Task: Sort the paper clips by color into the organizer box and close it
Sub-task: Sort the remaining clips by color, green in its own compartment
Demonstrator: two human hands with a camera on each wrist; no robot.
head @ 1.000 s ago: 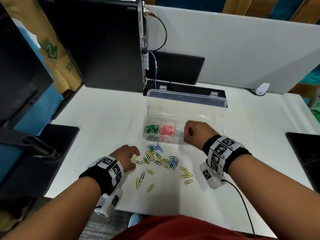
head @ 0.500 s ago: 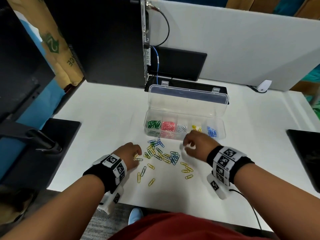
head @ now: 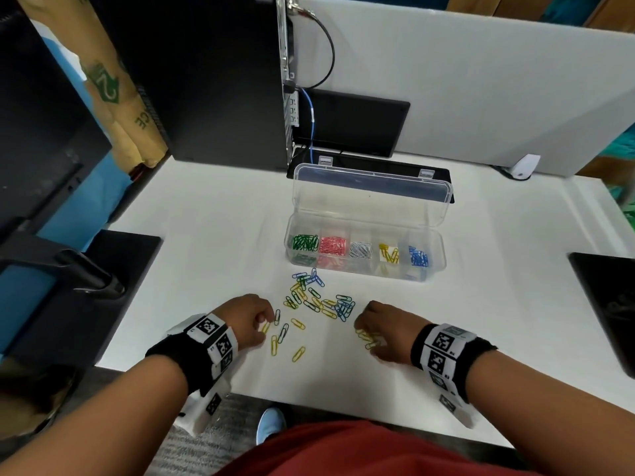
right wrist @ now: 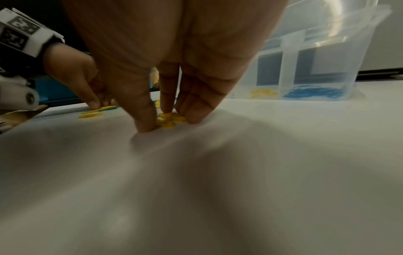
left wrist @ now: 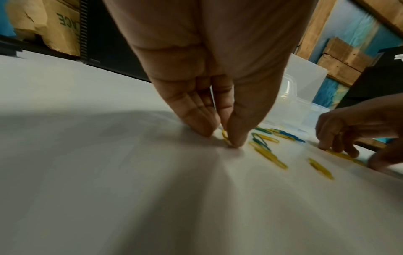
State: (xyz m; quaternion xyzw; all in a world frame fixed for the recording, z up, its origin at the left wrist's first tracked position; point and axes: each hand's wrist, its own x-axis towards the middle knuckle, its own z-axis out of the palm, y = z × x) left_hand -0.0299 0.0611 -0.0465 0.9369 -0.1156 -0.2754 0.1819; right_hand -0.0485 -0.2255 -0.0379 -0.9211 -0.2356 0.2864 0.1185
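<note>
While both hands work low on the white counter point(head: 213, 214), the organizer box point(head: 366, 266) stands open at 12 o'clock from them, its clear lid point(head: 371, 201) raised upright behind the tray. Five compartments are visible in one row, each holding one colour: green clips point(head: 305, 242), red clips point(head: 332, 244), white clips point(head: 360, 249), yellow clips point(head: 389, 254) and blue clips point(head: 418, 258), left to right. Individual clips inside cannot be counted.

The unsorted pile point(head: 318, 298) lies between the box and the hands, a tangle of blue, green and yellow clips; exact number cannot be told. Four yellow clips lie loose at 6 o'clock of the pile, one being the lowest yellow clip point(head: 298, 354), with a blue-green one among them.

The left hand point(head: 245, 321) sits at 8 o'clock of the pile; its fingers point(left wrist: 236, 136) are drawn narrow, thumb and forefinger pinching a single yellow clip point(left wrist: 225, 136) against the counter. The right hand point(head: 386, 333) sits at 4 o'clock of the pile, fingers point(right wrist: 146, 120) closed in around a small yellow cluster point(right wrist: 169, 119) of about three clips, touching the surface.

One black computer tower point(head: 206, 77) stands at 11 o'clock of the box, with one blue cable point(head: 311, 128) and one black cable point(head: 328, 53) at its rear.
</note>
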